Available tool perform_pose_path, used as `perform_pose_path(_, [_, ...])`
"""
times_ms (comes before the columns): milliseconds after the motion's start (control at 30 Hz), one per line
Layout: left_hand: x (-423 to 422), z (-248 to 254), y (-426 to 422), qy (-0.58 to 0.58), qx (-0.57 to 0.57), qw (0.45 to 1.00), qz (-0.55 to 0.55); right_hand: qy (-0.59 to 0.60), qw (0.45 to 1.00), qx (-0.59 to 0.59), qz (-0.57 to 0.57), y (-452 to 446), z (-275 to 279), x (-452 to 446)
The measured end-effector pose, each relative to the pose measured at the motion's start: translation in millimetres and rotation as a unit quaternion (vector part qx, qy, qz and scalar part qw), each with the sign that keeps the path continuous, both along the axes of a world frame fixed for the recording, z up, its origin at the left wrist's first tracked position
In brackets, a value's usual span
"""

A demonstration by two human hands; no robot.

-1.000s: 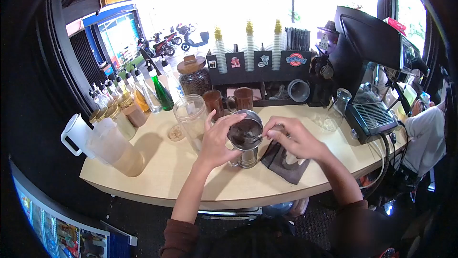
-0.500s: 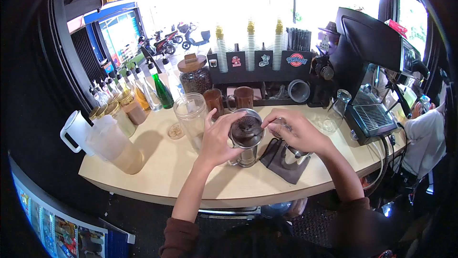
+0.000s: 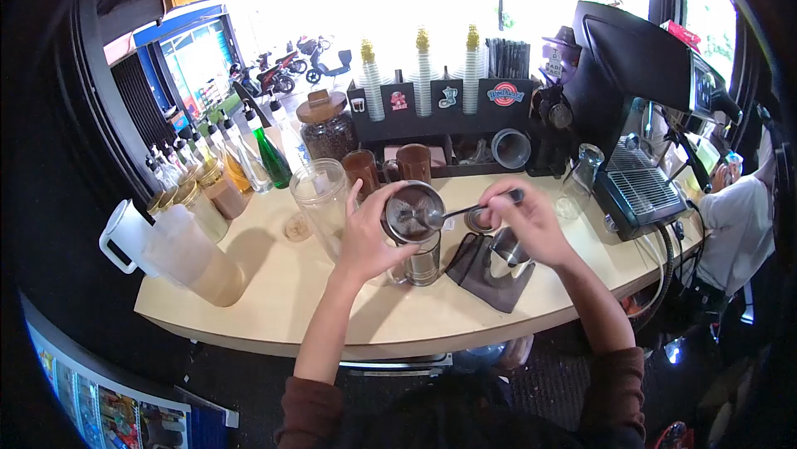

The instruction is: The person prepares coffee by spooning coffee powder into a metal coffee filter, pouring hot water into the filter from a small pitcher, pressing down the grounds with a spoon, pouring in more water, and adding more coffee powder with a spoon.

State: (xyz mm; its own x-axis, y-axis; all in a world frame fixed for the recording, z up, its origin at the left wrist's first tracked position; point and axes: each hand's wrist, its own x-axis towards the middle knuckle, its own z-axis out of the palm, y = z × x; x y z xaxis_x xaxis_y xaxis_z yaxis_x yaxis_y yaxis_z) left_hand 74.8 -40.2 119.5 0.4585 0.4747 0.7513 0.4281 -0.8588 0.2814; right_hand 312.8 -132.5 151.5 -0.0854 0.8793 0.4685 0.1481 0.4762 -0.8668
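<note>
My left hand (image 3: 369,233) is wrapped round a small round metal cup (image 3: 413,192), tilted so its inside faces me. Dark brown grounds lie in the cup, with paler metal showing among them. In my right hand (image 3: 527,221) is a long-handled spoon (image 3: 461,212), pinched by its dark handle end; its bowl is inside the cup. Just below the cup stands a clear glass mug (image 3: 425,262). Under my right hand, a steel pitcher (image 3: 508,248) stands on a folded dark cloth (image 3: 490,281), beside a small round metal piece (image 3: 477,219).
An open clear jar (image 3: 320,187) stands left of my left hand, its lid (image 3: 296,227) beside it. Two brown mugs (image 3: 413,163) are behind. Plastic pitchers (image 3: 195,258) and bottles (image 3: 266,150) line the left. An espresso machine (image 3: 639,187) and glass carafe (image 3: 581,183) are right; another person's sleeve (image 3: 735,229) is beyond.
My right hand has drawn back to the right, showing more of the spoon. The dark heap in the cup looks lower, with more metal visible. The view has shifted slightly.
</note>
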Motion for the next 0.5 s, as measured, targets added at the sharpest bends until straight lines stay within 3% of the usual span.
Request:
perform_pose_path(33, [0,0,2,-0.011,-0.012,1.000,0.003,0.000,1.000,-0.003,-0.001,-2,-4,6])
perform_pose_path(133, [2,-1,4,-0.025,-0.054,0.998,0.021,0.193,0.980,0.026,-0.035,-8,-15,20])
perform_pose_path(167, [2,-1,5,-0.026,-0.082,0.996,0.035,0.191,0.981,0.024,-0.035,-12,-19,22])
perform_pose_path(233, [3,2,7,-0.023,-0.070,0.996,0.049,0.162,0.981,0.011,-0.109,-21,-28,25])
perform_pose_path(300, [4,8,9,-0.066,-0.132,0.989,-0.017,0.124,0.985,0.012,-0.118,-30,-40,23])
perform_pose_path(367, [5,9,9,-0.063,-0.090,0.994,-0.001,0.052,0.993,-0.007,-0.107,-39,-53,17])
perform_pose_path(500, [5,17,7,-0.079,-0.169,0.982,-0.020,-0.126,0.974,-0.073,-0.171,-48,-68,-2])
